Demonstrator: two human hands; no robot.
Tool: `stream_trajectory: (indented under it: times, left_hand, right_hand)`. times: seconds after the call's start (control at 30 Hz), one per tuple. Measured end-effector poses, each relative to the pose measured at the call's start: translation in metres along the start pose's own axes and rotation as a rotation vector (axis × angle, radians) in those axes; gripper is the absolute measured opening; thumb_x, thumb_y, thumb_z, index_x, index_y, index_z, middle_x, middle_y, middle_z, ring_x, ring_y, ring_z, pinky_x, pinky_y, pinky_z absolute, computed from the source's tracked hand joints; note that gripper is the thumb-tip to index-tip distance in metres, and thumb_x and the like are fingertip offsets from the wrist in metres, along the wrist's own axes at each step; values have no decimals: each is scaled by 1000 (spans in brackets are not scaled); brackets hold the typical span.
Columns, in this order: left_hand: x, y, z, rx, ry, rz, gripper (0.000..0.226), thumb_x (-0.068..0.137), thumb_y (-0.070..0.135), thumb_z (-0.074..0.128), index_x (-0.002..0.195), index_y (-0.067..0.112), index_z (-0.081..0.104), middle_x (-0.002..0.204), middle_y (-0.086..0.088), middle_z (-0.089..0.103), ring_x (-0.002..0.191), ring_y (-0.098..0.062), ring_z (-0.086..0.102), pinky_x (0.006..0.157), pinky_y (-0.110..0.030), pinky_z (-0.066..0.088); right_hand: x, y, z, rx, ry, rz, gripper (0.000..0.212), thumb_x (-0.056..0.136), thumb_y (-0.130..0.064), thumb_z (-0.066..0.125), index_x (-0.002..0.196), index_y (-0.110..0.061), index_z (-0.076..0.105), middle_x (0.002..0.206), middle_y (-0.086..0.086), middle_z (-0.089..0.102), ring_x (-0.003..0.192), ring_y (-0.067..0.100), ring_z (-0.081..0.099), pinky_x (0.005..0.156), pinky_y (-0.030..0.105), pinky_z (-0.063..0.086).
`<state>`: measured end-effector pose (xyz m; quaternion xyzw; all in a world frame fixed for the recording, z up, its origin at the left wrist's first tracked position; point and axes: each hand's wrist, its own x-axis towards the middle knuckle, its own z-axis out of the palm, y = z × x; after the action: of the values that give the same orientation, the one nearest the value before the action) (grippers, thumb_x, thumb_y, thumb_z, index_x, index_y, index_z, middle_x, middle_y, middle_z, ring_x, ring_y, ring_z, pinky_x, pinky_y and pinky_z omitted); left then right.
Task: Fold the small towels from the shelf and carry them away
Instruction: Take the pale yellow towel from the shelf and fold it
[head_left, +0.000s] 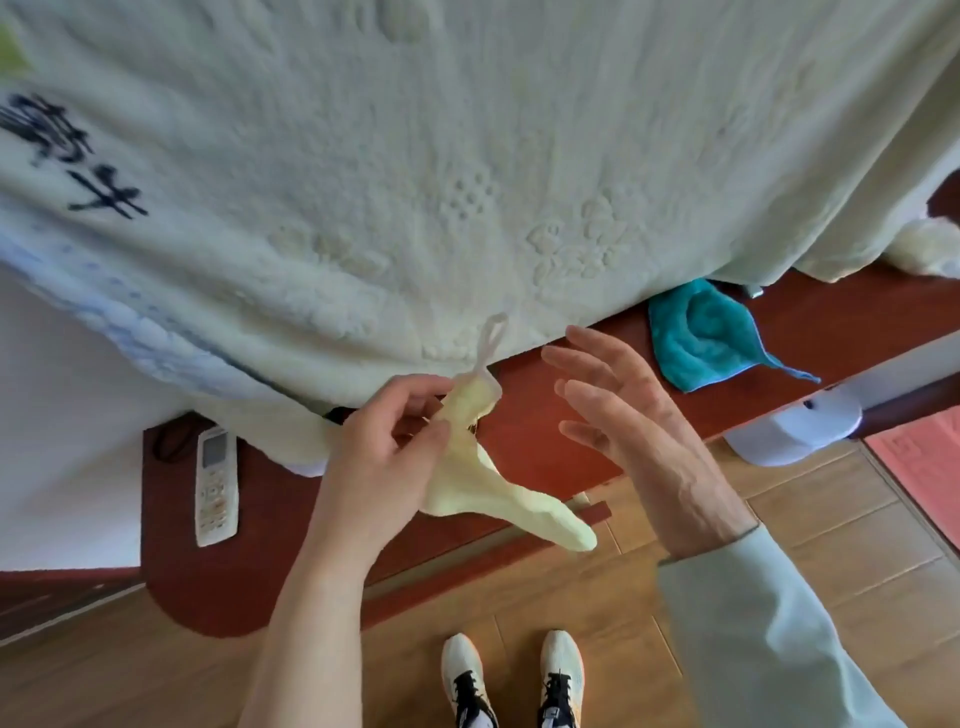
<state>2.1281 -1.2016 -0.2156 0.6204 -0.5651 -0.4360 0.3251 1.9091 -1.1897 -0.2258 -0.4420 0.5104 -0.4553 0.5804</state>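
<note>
Behind left hand (384, 441), yellow towel (498, 501) partly hidden.

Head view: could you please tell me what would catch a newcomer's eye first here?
A large cream blanket with a raised pattern fills the upper half and drapes over the red-brown shelf. In the centre the left hand pinches a small yellow towel just below its hanging loop, and the right hand is spread open beside it. A teal towel lies crumpled on the shelf to the right.
</note>
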Motion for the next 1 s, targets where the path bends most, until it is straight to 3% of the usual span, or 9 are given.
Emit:
stream_trajectory:
  times: [0.1, 0.27, 0.37, 0.5, 0.6, 0.67, 0.77, 0.87, 1.0]
  left_hand:
    - [-6, 47, -24, -171, 10, 114, 34, 83, 19, 67, 98, 48, 73, 95, 8, 73, 86, -6, 67, 74, -21, 52]
    - [-13, 113, -56, -267, -21, 322, 37, 82, 12, 64, 102, 41, 76, 95, 6, 73, 89, -5, 66, 79, -15, 52]
    - [-17, 138, -68, -267, -13, 404, 38, 82, 12, 63, 102, 42, 75, 95, 6, 72, 90, -7, 65, 81, -18, 52]
    - [-23, 156, -77, -284, -4, 445, 37, 83, 13, 64, 103, 41, 76, 92, 6, 69, 86, -7, 64, 77, -17, 52]
    - [-23, 159, -80, -230, 71, 448, 34, 84, 17, 65, 102, 44, 74, 96, 7, 73, 89, -7, 67, 79, -17, 53]
    - [-21, 159, -80, -177, 140, 439, 33, 86, 17, 67, 101, 46, 73, 97, 8, 74, 88, -5, 68, 79, -16, 52]
    - [-18, 159, -73, -63, 219, 417, 38, 93, 9, 69, 106, 44, 69, 99, 15, 71, 90, -2, 67, 79, -14, 51]
    - [-24, 159, -57, 2, 303, 422, 37, 89, 15, 73, 113, 42, 66, 102, 15, 63, 89, -5, 62, 76, -13, 50]
    - [-31, 155, -34, -69, 121, 520, 44, 81, 38, 78, 121, 45, 61, 103, 17, 61, 86, -8, 61, 75, -15, 50]
  right_hand:
    - [2, -31, 8, -13, -34, -64, 49, 88, -33, 67, 135, -40, 54, 131, -20, 65, 119, 4, 61, 97, 27, 54]
    - [2, -95, 19, -140, -130, -186, 35, 94, -33, 70, 125, -46, 60, 127, -18, 67, 121, 10, 62, 100, 40, 54]
    - [2, -127, 24, -173, -139, -242, 18, 95, -25, 69, 111, -33, 68, 104, -7, 75, 99, 23, 72, 87, 37, 56]
    - [4, -154, 26, -237, -111, -376, 7, 98, -18, 65, 93, -21, 68, 93, -4, 77, 94, 26, 68, 83, 33, 48]
    - [4, -165, 24, -195, -126, -414, 11, 103, -17, 58, 96, -12, 65, 91, -2, 75, 86, 37, 60, 82, 47, 45]
    - [4, -171, 24, -153, -147, -393, 15, 104, -18, 56, 96, -8, 64, 86, 1, 72, 74, 31, 54, 72, 44, 42]
    - [3, -178, 23, -90, -169, -366, 19, 104, -18, 54, 96, -3, 63, 83, 6, 69, 73, 23, 57, 65, 28, 47]
    - [2, -184, 24, 37, -180, -311, 19, 103, -17, 55, 95, -1, 60, 80, 7, 66, 67, 18, 58, 59, 20, 46]
    - [3, -188, 22, 117, -155, -278, 9, 101, -17, 56, 95, -10, 57, 75, 2, 56, 62, 7, 50, 60, 22, 42]
